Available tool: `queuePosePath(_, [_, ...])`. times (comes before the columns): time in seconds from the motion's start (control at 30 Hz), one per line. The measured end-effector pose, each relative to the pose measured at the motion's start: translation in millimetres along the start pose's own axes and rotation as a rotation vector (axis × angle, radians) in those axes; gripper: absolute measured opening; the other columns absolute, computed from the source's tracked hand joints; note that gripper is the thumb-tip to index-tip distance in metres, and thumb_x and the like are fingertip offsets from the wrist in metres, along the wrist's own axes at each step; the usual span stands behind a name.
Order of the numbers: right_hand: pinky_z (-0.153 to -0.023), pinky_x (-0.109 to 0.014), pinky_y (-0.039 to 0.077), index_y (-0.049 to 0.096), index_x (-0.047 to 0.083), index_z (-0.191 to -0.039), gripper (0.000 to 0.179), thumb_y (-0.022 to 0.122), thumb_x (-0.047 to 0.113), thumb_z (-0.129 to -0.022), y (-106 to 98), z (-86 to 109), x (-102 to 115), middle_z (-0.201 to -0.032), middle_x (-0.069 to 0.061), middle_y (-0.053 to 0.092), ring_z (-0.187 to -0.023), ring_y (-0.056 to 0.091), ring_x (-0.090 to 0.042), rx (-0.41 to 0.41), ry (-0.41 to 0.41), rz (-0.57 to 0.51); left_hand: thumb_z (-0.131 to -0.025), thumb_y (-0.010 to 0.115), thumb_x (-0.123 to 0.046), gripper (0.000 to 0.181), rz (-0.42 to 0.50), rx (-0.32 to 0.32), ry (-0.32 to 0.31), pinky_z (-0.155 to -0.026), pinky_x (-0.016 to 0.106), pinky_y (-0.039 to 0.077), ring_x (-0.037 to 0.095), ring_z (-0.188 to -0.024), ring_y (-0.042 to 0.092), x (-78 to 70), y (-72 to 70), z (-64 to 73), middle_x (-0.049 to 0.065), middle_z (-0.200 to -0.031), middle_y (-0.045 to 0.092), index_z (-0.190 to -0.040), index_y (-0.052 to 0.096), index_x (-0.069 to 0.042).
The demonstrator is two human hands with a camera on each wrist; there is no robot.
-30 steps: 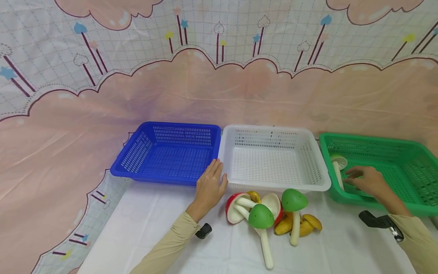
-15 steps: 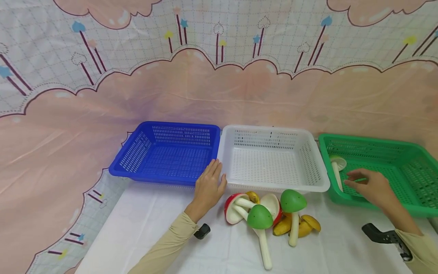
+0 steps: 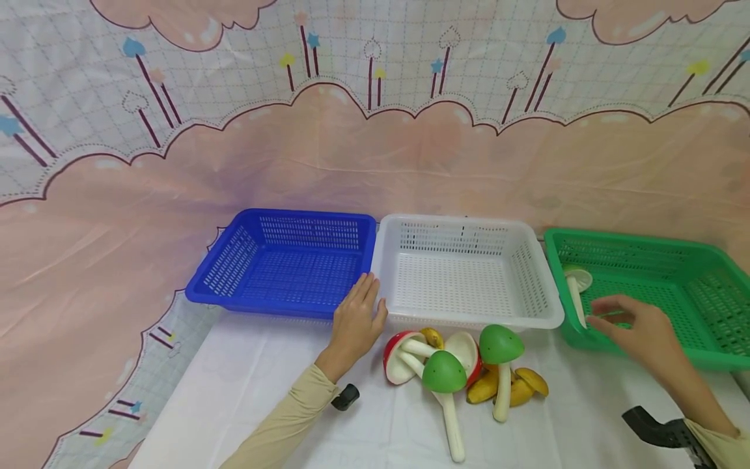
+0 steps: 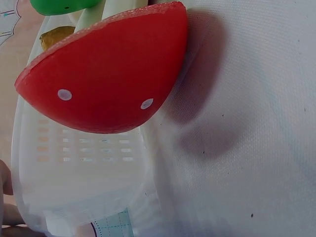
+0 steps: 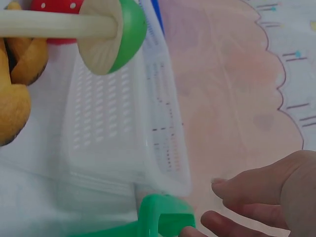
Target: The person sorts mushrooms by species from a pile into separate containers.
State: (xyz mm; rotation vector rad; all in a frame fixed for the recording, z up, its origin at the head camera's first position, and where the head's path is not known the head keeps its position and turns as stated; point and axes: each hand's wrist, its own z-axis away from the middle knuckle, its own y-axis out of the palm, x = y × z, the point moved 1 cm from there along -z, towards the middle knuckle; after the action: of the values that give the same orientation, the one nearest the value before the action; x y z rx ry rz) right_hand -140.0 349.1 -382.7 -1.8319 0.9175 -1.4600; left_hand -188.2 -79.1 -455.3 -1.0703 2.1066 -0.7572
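Note:
My left hand [image 3: 353,324] lies with straight fingers at the front corners where the blue basket [image 3: 234,305] and white basket [image 3: 469,319] meet, holding nothing. My right hand [image 3: 641,329] hovers over the front rim of the green basket [image 3: 697,357], fingers loosely bent and nothing between them. Just left of its fingertips, a green-capped toy mushroom [image 3: 576,296] leans inside that basket. On the table are two more green-capped mushrooms, one in the middle [image 3: 443,372] and one to its right [image 3: 500,344]. Beside them lie red-capped toy mushrooms [image 4: 108,74] with white dots.
Yellow-brown pieces [image 3: 520,391], looking like mushrooms in the right wrist view, lie beside and under the others. The three baskets stand in a row along the back of the white-covered table [image 3: 574,423], against a pink patterned cloth [image 3: 410,156].
My right hand has drawn back a little toward the front and right, away from the mushroom in the green basket. The left hand has stayed in place.

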Motion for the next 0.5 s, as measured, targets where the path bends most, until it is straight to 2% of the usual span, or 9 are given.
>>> queuePosePath(0.33, [-0.06, -0.029, 0.045, 0.065, 0.009, -0.108, 0.032, 0.069, 0.032, -0.086, 2, 17.8, 15, -0.102, -0.012, 0.067, -0.074, 0.051, 0.017, 0.035, 0.073, -0.008, -0.09, 0.055, -0.018, 0.04, 0.002, 0.01, -0.001, -0.098, 0.046, 0.043, 0.032, -0.124, 0.049, 0.8, 2.2, 1.2, 0.019, -0.13, 0.055, -0.122, 0.06, 0.005])
queuePosePath(0.5, [-0.058, -0.023, 0.047, 0.066, 0.012, -0.107, 0.03, 0.07, 0.032, -0.085, 1, 26.6, 21, -0.095, 0.002, 0.068, -0.075, 0.053, 0.015, 0.013, 0.057, -0.022, -0.09, 0.056, -0.016, 0.039, 0.004, 0.007, 0.002, -0.098, 0.046, 0.043, 0.032, -0.124, 0.049, 0.7, 1.6, 0.2, 0.019, -0.131, 0.055, -0.122, 0.06, 0.005])
